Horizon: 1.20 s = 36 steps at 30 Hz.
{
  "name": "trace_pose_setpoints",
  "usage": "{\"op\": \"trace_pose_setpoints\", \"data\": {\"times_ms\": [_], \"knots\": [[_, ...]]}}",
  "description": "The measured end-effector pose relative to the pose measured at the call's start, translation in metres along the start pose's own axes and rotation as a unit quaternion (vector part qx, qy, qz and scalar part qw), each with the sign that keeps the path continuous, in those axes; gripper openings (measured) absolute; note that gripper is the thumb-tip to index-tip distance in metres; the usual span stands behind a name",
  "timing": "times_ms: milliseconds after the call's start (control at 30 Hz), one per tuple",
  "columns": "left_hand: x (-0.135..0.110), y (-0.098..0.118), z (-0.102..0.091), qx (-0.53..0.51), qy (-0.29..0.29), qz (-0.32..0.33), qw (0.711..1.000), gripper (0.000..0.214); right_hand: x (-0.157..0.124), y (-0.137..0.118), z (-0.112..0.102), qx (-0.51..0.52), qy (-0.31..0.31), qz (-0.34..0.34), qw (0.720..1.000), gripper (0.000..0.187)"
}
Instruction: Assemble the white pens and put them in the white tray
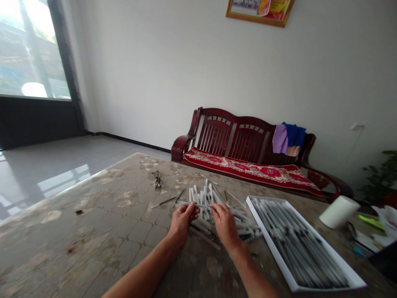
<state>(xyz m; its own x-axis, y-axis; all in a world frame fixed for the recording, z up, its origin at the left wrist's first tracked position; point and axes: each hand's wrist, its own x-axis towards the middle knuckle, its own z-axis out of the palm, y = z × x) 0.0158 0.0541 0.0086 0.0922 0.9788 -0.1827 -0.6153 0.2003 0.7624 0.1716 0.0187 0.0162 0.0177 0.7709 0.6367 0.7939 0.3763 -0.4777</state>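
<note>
A thin white rod (195,204) held crosswise between both hands

Its long axis runs nearly level, side to side. The left hand (182,221) pinches one end in its fingers (190,210), while the right hand (225,225) presses its fingers (217,209) together on the other, above a loose heap of similar rods (238,219). All this sits on a mottled, tile-patterned bench (93,231) — a white tray (269,244) of rods lies just right (packed lengthwise). Beyond stands a dark wooden settee (229,132) with a red cushion (248,169), on a glossy floor (46,174).
</note>
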Motion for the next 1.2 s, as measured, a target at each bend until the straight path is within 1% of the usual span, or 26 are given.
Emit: {"op": "trace_pose_setpoints", "data": {"times_ms": [200, 467, 600, 733, 867, 967, 1133, 1200], "knots": [[-0.002, -0.002, -0.003, 0.029, -0.003, -0.002, 1.0, 0.042, -0.008, -0.001, -0.005, -0.002, 0.001, -0.016, 1.0, 0.022], [-0.007, -0.006, 0.0, 0.017, 0.012, -0.028, 0.999, 0.032, -0.013, 0.001, -0.005, 0.033, 0.044, 0.048, 0.997, 0.02], [-0.007, -0.006, 0.0, 0.012, 0.009, -0.027, 1.0, 0.032, -0.013, 0.003, -0.005, 0.054, 0.056, 0.061, 0.995, 0.018], [-0.007, -0.006, 0.0, 0.027, 0.006, -0.019, 0.999, 0.034, -0.014, 0.004, -0.005, 0.078, 0.05, 0.059, 0.994, 0.018], [-0.008, -0.006, 0.001, 0.043, -0.004, -0.011, 0.999, 0.038, -0.016, 0.008, -0.003, 0.087, 0.061, 0.062, 0.992, 0.018], [-0.01, -0.006, 0.002, 0.05, -0.011, -0.008, 0.999, 0.039, -0.018, 0.009, -0.002, 0.09, 0.046, 0.07, 0.992, 0.02], [-0.01, -0.005, 0.003, 0.059, -0.014, -0.01, 0.998, 0.038, -0.02, 0.004, -0.004, 0.068, -0.02, 0.055, 0.996, 0.03], [-0.009, -0.005, 0.002, 0.053, -0.011, -0.009, 0.998, 0.037, -0.02, 0.003, -0.004, 0.058, -0.027, 0.069, 0.996, 0.028]]}}
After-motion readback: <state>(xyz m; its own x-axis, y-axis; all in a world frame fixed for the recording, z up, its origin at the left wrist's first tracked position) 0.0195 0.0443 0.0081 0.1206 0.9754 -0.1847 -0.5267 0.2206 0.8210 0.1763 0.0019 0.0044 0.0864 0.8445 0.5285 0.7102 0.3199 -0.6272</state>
